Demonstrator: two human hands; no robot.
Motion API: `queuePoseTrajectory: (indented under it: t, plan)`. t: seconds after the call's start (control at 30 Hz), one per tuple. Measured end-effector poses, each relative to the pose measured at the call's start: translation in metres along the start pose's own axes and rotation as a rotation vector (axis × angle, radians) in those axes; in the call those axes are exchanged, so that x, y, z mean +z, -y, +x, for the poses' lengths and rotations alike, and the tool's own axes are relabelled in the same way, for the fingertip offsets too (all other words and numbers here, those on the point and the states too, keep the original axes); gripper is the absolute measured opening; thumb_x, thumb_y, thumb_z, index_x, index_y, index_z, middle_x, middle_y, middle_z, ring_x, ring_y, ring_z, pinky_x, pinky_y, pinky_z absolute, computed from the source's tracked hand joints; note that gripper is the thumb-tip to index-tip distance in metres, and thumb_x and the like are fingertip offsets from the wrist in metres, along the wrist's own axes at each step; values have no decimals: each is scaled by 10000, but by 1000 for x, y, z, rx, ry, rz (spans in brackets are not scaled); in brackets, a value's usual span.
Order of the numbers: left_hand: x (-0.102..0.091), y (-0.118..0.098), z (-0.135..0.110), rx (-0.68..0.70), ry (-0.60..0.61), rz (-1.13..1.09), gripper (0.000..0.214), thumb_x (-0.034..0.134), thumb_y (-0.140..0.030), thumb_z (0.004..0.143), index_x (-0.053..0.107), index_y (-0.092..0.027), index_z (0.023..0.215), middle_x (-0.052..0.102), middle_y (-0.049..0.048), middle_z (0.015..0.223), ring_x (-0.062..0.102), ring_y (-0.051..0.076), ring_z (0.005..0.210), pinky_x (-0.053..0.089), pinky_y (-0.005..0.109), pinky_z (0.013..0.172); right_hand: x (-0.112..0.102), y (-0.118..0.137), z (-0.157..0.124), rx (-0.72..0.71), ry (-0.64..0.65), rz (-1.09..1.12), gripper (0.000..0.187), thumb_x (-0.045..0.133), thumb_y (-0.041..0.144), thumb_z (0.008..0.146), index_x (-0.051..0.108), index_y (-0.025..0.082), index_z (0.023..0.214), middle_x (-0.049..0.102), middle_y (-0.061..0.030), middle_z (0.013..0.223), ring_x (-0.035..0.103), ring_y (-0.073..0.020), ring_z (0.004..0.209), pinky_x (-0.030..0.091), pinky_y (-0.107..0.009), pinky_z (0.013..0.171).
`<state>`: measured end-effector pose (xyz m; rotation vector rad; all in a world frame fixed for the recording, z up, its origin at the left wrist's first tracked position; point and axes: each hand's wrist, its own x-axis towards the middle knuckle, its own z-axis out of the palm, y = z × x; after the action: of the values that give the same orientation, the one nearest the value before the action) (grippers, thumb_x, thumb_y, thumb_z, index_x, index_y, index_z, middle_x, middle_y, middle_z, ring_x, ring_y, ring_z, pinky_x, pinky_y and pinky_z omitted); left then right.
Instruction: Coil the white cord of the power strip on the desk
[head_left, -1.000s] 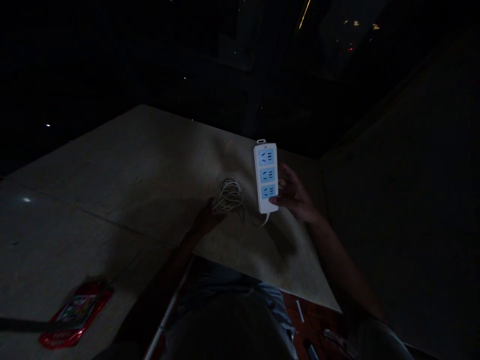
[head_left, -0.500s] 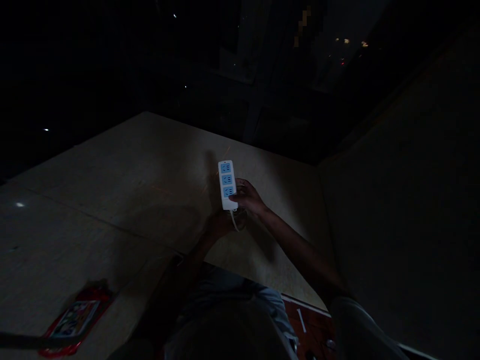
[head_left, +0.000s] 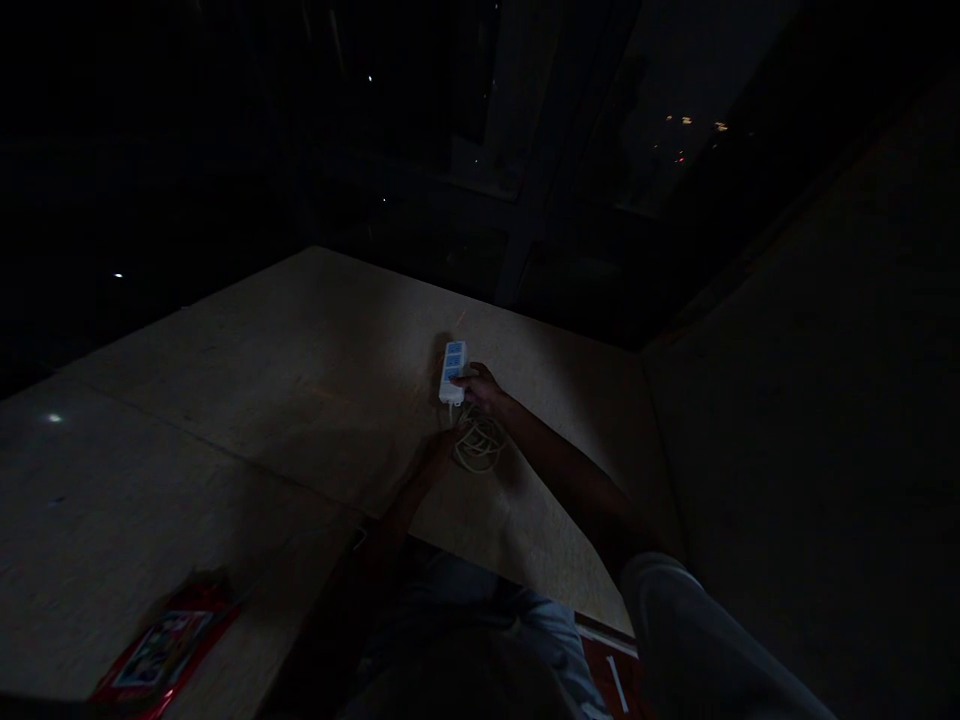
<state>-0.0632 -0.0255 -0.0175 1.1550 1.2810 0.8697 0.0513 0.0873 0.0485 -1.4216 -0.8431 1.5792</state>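
Observation:
A white power strip [head_left: 452,393] with blue socket panels lies just over the tabletop, its far end pointing away from me. My right hand [head_left: 486,390] grips its right side near the cable end, thumb on top. Whether the strip touches the table is too dark to tell. From its near end runs a pale cable [head_left: 480,445], gathered in a loose coil below the strip. My left hand [head_left: 444,445] is closed at the coil's left edge, on the cable; its fingers are mostly in shadow.
Both hands are over a pale tabletop [head_left: 300,340] with a seam across it. A red packet [head_left: 169,645] with a printed label lies at the lower left. A wall [head_left: 795,430] rises on the right, and dark window panes [head_left: 480,170] stand beyond the far edge.
The power strip has moved lower toward the tabletop and farther away, now tilted flatter. The cable coil has come into clear view between my hands. My head view has shifted slightly.

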Motion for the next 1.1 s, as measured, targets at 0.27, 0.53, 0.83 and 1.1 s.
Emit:
queuePoseTrajectory:
  t: [0.27,0.53,0.83,1.1]
  plan:
    - [-11,-2,0,105,-34,72,319,712,-480,695,650,-167,688,615,13,627,556,168,659,442,256,609,-3,6,9,-66,36,-152,634,720,7,630,556,269,1183,710,16,988,694,-177,806,597,-307,690]
    - [-16,-24,-11,201,32,110,250,651,-413,775,671,-165,762,632,12,678,552,157,667,439,241,618,-11,17,10,-39,220,-319,137,756,179,734,695,188,856,683,12,673,654,-166,668,575,-290,673]
    - [-31,-59,-21,352,77,59,473,649,-596,782,695,-140,895,658,42,777,574,175,734,449,256,669,-61,47,-3,16,703,-446,397,845,415,685,717,131,931,730,-39,797,643,-148,668,540,-223,601]
    - [-19,-70,-18,288,197,-196,621,715,-713,661,671,-134,883,627,23,718,519,124,616,393,227,568,-84,40,-26,-90,435,-115,218,759,87,674,692,64,880,759,-83,889,690,-155,745,555,-313,739]
